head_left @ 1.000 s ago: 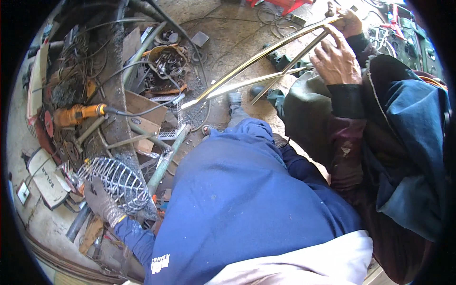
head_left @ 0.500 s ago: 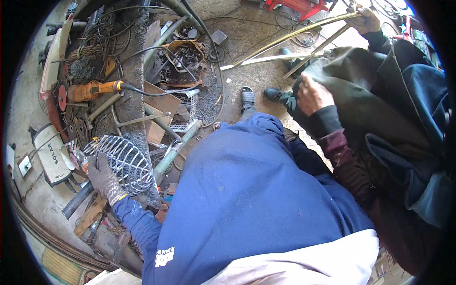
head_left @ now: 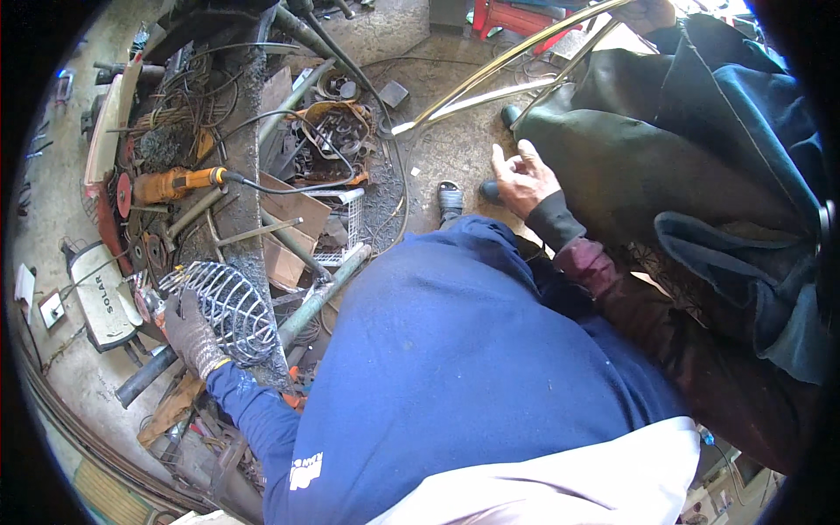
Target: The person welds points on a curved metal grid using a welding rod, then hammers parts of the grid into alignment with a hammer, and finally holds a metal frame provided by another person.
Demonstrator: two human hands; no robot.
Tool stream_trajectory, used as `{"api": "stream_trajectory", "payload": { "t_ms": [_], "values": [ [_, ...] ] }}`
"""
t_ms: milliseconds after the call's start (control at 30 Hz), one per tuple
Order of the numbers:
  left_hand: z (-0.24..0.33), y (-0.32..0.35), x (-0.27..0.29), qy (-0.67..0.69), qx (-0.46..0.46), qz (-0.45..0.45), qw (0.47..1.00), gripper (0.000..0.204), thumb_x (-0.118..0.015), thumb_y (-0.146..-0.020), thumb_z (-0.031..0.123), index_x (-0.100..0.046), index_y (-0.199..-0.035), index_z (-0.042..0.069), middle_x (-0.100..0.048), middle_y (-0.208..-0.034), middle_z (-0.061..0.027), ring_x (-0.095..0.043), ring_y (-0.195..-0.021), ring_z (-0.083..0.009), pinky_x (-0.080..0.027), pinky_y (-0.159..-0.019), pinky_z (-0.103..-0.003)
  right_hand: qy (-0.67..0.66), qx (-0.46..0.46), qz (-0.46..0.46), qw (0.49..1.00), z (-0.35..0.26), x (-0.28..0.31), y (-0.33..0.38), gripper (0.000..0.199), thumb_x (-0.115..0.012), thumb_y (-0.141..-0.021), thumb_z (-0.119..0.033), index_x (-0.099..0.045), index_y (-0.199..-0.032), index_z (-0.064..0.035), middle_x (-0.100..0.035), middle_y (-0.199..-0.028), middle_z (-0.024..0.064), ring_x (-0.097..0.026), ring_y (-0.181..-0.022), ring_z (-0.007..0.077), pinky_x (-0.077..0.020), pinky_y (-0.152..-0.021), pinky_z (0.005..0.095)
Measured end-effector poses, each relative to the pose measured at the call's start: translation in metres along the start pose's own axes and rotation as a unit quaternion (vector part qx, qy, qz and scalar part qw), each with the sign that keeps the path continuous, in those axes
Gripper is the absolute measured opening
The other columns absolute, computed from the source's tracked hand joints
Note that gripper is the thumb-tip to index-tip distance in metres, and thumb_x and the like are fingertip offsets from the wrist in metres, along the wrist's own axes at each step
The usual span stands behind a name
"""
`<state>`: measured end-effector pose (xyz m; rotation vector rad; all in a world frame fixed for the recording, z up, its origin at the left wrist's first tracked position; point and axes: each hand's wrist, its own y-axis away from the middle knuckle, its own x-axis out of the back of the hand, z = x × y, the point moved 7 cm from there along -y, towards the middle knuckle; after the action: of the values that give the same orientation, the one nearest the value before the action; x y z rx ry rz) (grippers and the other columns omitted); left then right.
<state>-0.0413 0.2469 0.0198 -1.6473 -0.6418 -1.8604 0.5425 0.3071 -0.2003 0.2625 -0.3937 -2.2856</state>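
Note:
My left hand, in a grey knit glove, is closed around a small angle grinder with a reddish body and a disc at its head. The glove covers much of the tool. Right beside the hand, a rounded cage of bare metal wire lies on the cluttered bench. My right hand does not show. On the right stands a co-worker in a dark apron. That person's bare hand is raised with fingers apart, close to my right side.
An orange power grinder with a red disc lies farther along the bench, its cable trailing right. Beyond are a bin of metal scraps, a white wire rack and a green pipe. Long metal strips reach across at the upper right.
The co-worker's bare hand has moved left, away from the apron, and its fingers now spread. The metal strips sit higher in the view. My left hand stays beside the wire cage.

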Motion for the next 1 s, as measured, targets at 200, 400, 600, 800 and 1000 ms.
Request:
{"api": "stream_trajectory", "payload": {
  "t_ms": [200,400,600,800,1000],
  "values": [
    [-0.007,0.005,0.002,-0.002,0.014,-0.015,1.000,0.063,-0.061,-0.096,0.045,-0.061,-0.138,-0.002,-0.064,-0.139,-0.0217,-0.060,-0.127,-0.0350,-0.042,-0.110,-0.040,-0.403,-0.066,0.099,0.908,-0.013,-0.026,-0.062,0.047,-0.055,-0.104,-0.036,-0.048,-0.143,-0.0102,-0.056,-0.143,0.0203,-0.056,-0.133,0.0342,-0.0432,-0.116,0.0526],
    [0.001,0.005,0.006,0.016,0.014,-0.007,1.000,0.061,-0.061,-0.097,0.045,-0.061,-0.137,-0.002,-0.065,-0.136,-0.0216,-0.062,-0.125,-0.0350,-0.043,-0.109,-0.040,-0.365,-0.267,0.061,0.890,-0.031,-0.044,-0.101,0.061,-0.059,-0.101,-0.031,-0.039,-0.158,-0.0339,-0.048,-0.158,0.0112,-0.041,-0.149,0.0294,-0.0354,-0.111,0.0668],
    [-0.016,-0.001,-0.005,0.039,0.003,0.010,0.999,0.063,-0.062,-0.097,0.044,-0.060,-0.138,-0.004,-0.064,-0.138,-0.0232,-0.061,-0.127,-0.0343,-0.043,-0.110,-0.039,-0.333,-0.293,0.062,0.894,-0.021,-0.069,-0.101,0.062,-0.066,-0.093,-0.032,-0.049,-0.153,-0.0355,-0.056,-0.144,0.0017,-0.053,-0.131,0.0251,-0.0447,-0.095,0.0663],
    [0.002,0.008,0.004,0.020,0.008,0.008,1.000,0.061,-0.064,-0.096,0.043,-0.061,-0.138,-0.001,-0.065,-0.137,-0.0222,-0.062,-0.125,-0.0348,-0.044,-0.107,-0.040,-0.694,-0.346,0.146,0.614,-0.029,-0.086,-0.082,0.063,-0.073,-0.091,-0.040,-0.053,-0.149,-0.0235,-0.063,-0.135,0.0060,-0.062,-0.119,0.0240,-0.0499,-0.095,0.0516],
    [-0.017,0.001,-0.001,0.035,0.011,0.007,0.999,0.063,-0.064,-0.097,0.045,-0.062,-0.136,-0.004,-0.064,-0.139,-0.0218,-0.060,-0.129,-0.0344,-0.043,-0.111,-0.040,-0.848,-0.326,0.249,0.337,0.002,-0.090,-0.052,0.066,-0.077,-0.090,-0.033,-0.051,-0.149,-0.0169,-0.064,-0.140,0.0117,-0.066,-0.118,0.0301,-0.0515,-0.103,0.0381]
  ]
}}
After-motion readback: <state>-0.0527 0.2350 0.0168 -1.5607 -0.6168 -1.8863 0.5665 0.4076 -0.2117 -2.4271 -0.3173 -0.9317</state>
